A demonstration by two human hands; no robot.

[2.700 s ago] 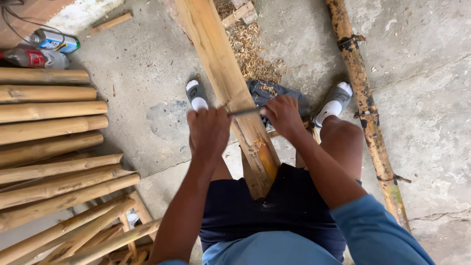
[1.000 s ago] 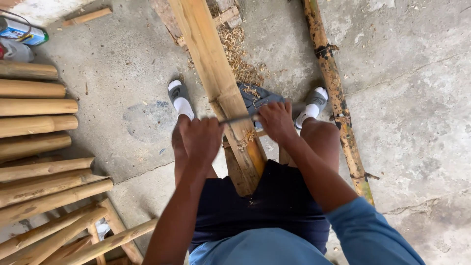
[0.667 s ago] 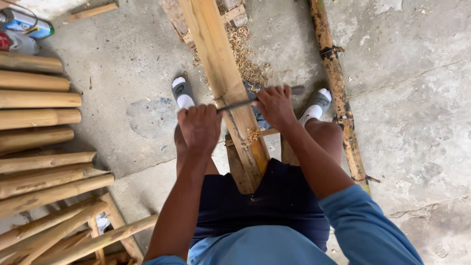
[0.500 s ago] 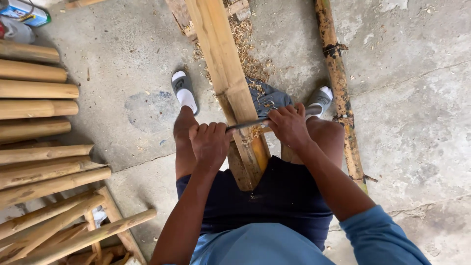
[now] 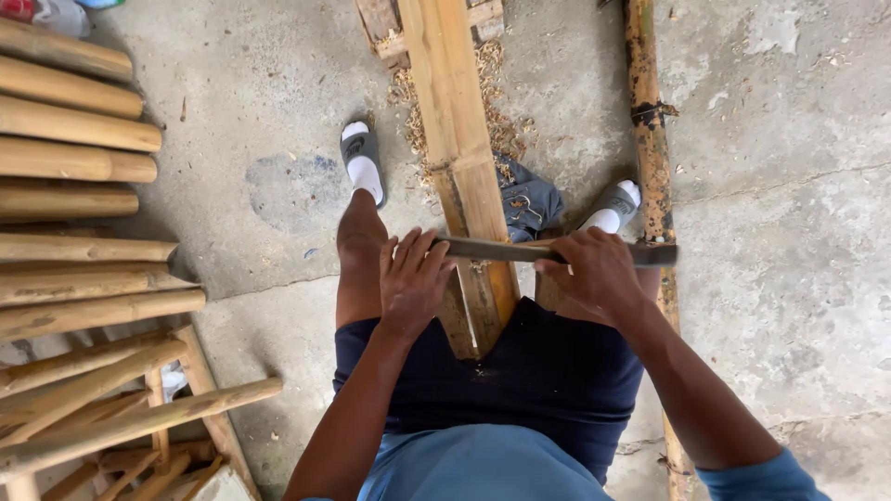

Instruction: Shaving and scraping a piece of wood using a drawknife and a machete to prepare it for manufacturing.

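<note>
At the far left corner, beside the stacked poles, a red-and-white package (image 5: 42,11) and a pale blue package (image 5: 97,4) lie half cut off; details unclear.

Stacked bamboo poles (image 5: 70,167) at left, wood shavings (image 5: 497,121) on concrete floor (image 5: 789,232), grey sandals (image 5: 362,158)
</note>
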